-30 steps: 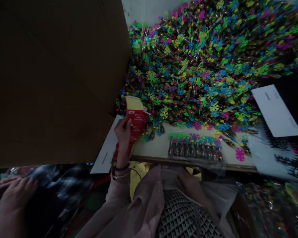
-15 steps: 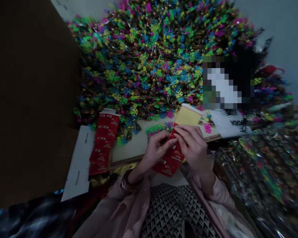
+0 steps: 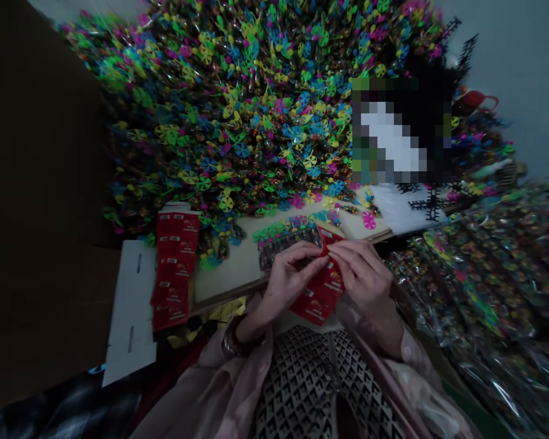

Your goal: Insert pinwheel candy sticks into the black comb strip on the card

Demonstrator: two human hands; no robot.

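Observation:
My left hand [image 3: 293, 274] and my right hand [image 3: 361, 274] pinch a folded red printed card strip [image 3: 322, 292] between their fingers, over the near edge of a pale wooden board [image 3: 229, 274]. The strip's upper end bends up between my fingertips. A stack of similar red printed cards [image 3: 176, 268] lies left of my left hand, on a white card sheet [image 3: 130, 311]. A row of packed sweets with coloured pinwheels [image 3: 283, 241] lies on the board just beyond my hands.
A huge heap of colourful pinwheel sweet packets [image 3: 233, 110] rises behind the board. A large brown cardboard box [image 3: 36, 183] fills the left side. Plastic-wrapped packets [image 3: 485, 286] are piled at right. A pixelated patch [image 3: 393, 134] hides part of the heap.
The view has swung left of where it was a second ago. My right hand has come up to the red strip beside my left, and the strip's yellow side no longer shows.

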